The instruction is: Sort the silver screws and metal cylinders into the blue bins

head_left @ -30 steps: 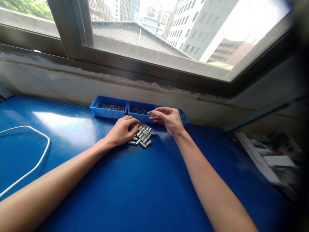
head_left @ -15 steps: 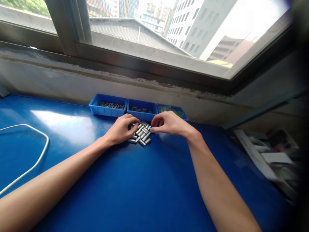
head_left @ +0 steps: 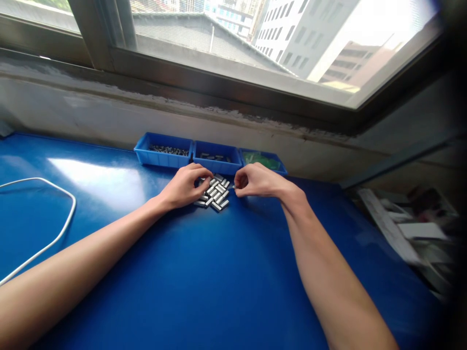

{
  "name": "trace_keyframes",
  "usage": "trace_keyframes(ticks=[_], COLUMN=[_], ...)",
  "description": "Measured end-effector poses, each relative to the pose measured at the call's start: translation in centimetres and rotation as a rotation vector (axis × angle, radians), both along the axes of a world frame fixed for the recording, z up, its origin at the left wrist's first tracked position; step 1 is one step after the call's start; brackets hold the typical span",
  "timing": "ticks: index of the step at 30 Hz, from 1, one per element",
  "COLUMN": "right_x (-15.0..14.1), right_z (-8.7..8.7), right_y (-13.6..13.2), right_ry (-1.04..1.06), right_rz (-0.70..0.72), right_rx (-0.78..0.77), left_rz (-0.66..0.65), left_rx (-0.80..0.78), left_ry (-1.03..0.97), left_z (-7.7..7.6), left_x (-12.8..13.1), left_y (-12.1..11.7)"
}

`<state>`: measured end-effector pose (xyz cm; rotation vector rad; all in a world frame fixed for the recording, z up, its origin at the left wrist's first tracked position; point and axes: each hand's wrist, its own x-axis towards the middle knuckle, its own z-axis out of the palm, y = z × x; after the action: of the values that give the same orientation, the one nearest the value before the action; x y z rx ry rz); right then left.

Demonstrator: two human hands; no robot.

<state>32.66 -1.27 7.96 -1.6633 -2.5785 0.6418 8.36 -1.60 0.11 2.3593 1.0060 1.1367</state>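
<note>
A small heap of short grey metal blocks lies on the blue table just in front of three blue bins. My left hand rests at the heap's left side with its fingers curled over the blocks. My right hand sits at the heap's right edge, its fingers curled in a pinch on a small metal block there.
Against the wall stand three blue bins: the left bin holds small dark parts, the middle bin a few grey pieces, the right bin something green. A white cable loops at the left. Papers and boxes lie beyond the table's right edge.
My right hand came down from over the middle bin, where it held a block, to the heap's right edge and closed into a pinch. My left hand stayed on the heap.
</note>
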Motion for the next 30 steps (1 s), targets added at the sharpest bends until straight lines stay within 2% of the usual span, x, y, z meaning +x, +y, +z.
trace_keyframes(ticks=[3,10,16,20,25,28,30], right_x=[0.4,-0.7,-1.1,-1.4,-2.2,-2.5,-2.7], right_z=[0.0,-0.8,-1.0,-1.5,-2.6,-3.1,-2.9], right_y=[0.1,-0.2,-0.3,0.1,0.9,1.3,1.3], right_ry=[0.153,0.718,0.879,0.968,1.115,1.102,1.053], right_rz=[-0.024,-0.024,-0.044,-0.141,-0.334,-0.423,-0.412], right_rx=[-0.032,-0.212,-0.264,-0.171,0.032,0.158,0.241], left_rz=[0.002,0.002,-0.005,0.007,0.094,0.132,0.131], left_rx=[-0.001,0.004,-0.007,-0.037,-0.185,-0.249,-0.267], left_ry=[-0.002,-0.002,-0.026,-0.065,-0.197,-0.226,-0.235], left_z=[0.0,0.0,0.0,0.3,0.3,0.3,0.3], left_x=[0.0,0.0,0.1,0.2,-0.1,-0.2,-0.2], left_y=[0.0,0.0,-0.1,-0.1,0.2,0.4,0.3])
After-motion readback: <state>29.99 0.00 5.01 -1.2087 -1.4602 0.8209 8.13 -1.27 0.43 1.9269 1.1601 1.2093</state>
